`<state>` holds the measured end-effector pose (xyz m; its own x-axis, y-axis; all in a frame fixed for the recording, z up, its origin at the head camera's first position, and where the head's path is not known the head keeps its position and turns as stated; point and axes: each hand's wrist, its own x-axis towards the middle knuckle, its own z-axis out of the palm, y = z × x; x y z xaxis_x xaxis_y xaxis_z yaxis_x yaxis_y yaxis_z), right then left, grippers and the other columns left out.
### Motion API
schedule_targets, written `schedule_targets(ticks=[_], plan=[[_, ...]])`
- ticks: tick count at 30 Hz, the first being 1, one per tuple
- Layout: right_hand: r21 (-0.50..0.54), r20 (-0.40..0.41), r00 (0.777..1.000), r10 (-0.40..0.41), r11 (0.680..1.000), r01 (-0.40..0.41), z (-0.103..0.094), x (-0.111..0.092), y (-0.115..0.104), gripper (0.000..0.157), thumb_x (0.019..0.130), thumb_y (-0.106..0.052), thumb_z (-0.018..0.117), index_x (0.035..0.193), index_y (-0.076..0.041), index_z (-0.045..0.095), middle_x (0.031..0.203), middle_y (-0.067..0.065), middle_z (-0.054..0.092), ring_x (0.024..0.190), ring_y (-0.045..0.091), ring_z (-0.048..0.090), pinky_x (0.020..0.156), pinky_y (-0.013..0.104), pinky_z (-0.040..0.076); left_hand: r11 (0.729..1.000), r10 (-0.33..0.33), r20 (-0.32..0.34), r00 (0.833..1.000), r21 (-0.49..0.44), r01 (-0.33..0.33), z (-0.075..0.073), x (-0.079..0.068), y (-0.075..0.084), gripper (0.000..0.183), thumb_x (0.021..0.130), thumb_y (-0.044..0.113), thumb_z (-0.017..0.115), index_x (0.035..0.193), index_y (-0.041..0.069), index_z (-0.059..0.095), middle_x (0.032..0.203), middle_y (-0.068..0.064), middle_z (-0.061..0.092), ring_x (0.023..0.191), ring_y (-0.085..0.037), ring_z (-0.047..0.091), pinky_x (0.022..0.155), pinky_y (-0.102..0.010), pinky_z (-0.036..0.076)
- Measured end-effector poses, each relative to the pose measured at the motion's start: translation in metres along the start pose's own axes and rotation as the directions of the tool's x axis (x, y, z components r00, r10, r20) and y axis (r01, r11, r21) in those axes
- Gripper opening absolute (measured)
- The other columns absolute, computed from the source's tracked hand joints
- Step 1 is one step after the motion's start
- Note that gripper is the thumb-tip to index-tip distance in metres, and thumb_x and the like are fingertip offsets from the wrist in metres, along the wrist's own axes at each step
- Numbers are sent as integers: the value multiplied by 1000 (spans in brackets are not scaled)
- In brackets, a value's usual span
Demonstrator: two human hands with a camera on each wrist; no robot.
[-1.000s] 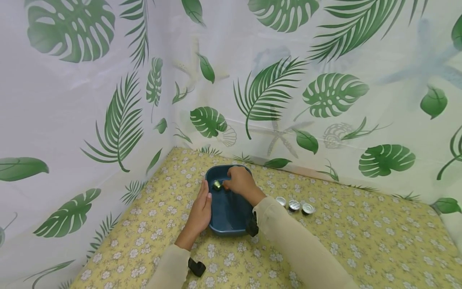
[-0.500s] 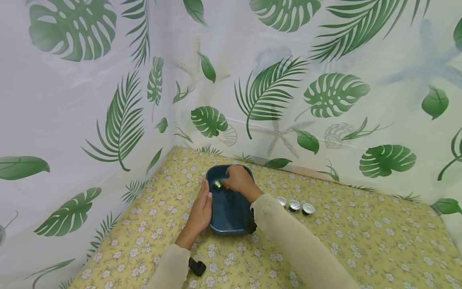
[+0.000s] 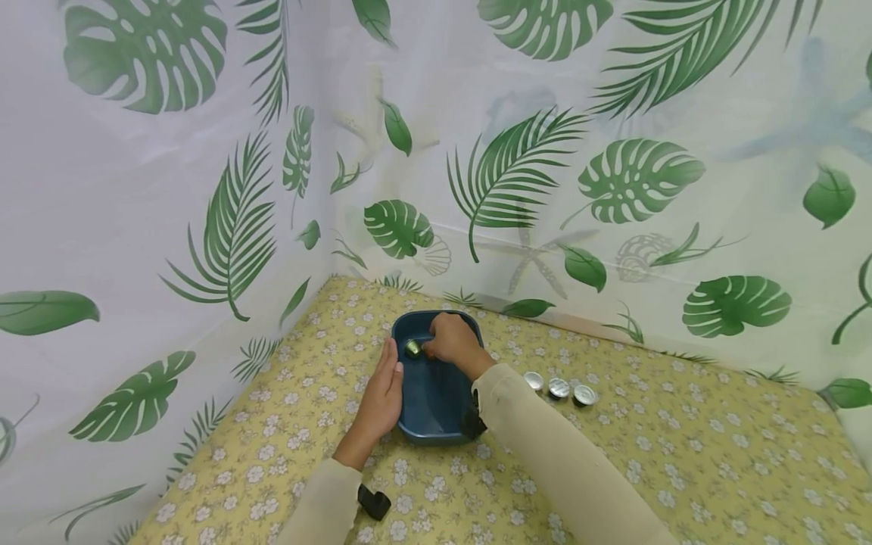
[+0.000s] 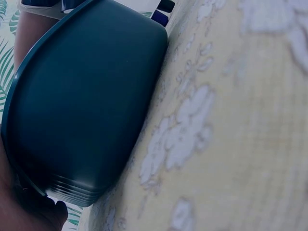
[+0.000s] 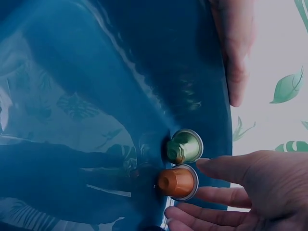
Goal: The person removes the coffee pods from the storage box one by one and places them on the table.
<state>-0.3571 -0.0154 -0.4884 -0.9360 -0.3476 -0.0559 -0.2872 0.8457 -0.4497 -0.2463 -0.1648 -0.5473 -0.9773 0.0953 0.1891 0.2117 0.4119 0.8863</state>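
Blue tub [image 3: 432, 409]: one. Inside it, towards eleven o'clock: one green capsule [image 5: 186, 146] and one orange capsule [image 5: 177, 183], two in total. Outside it, at three o'clock: three silver-lidded capsules [image 3: 559, 388], on one desk [image 3: 681, 446]. Capsule count in view: five. Hands: two, being one left hand [image 3: 380, 397] at nine o'clock of the tub and one right hand [image 3: 455, 339] at one o'clock. Black wrist devices [image 3: 374, 502]: two, one per wrist. Beige sleeves [image 3: 565, 462]: two.

In head view, the right hand [image 3: 455, 338] mostly hides the orange capsule [image 5: 177, 183] (left wrist crops the left hand [image 3: 383, 391]).
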Motion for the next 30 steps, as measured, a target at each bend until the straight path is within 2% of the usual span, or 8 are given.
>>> schedule_targets(ticks=[5,19,23,30], plan=[[-11,2,1000,4,1000,-4,2,1,3,59,88,-13,78,48,-17,35,44,-5,23,40,10,19,42,26,19,1000,2,0,1000,16,-2,0,1,-1,62,113,38,23,163,3,6,170,-14,1,156,-29,3,123,-53,14],[-47,19,1000,23,999,-22,5,4,-1,59,89,-11,76,48,-17,34,44,-5,22,39,11,20,41,27,19,1000,9,1,1000,19,-9,0,1,-4,61,114,36,24,163,2,6,170,-15,0,156,-28,3,123,-52,14],[-48,23,999,40,998,-39,6,5,-2,59,90,-12,77,49,-17,34,46,-4,23,39,11,22,41,27,20,1000,2,-1,1000,10,-2,1,0,-3,58,114,29,26,163,3,6,170,-14,0,156,-25,2,124,-50,13],[-74,29,998,54,996,-51,7,7,-2,58,91,-11,76,50,-17,34,47,-4,22,40,11,20,42,27,20,1000,4,-14,1000,14,-4,2,1,-3,55,114,19,28,162,1,7,170,-16,2,156,-32,4,123,-52,14]])
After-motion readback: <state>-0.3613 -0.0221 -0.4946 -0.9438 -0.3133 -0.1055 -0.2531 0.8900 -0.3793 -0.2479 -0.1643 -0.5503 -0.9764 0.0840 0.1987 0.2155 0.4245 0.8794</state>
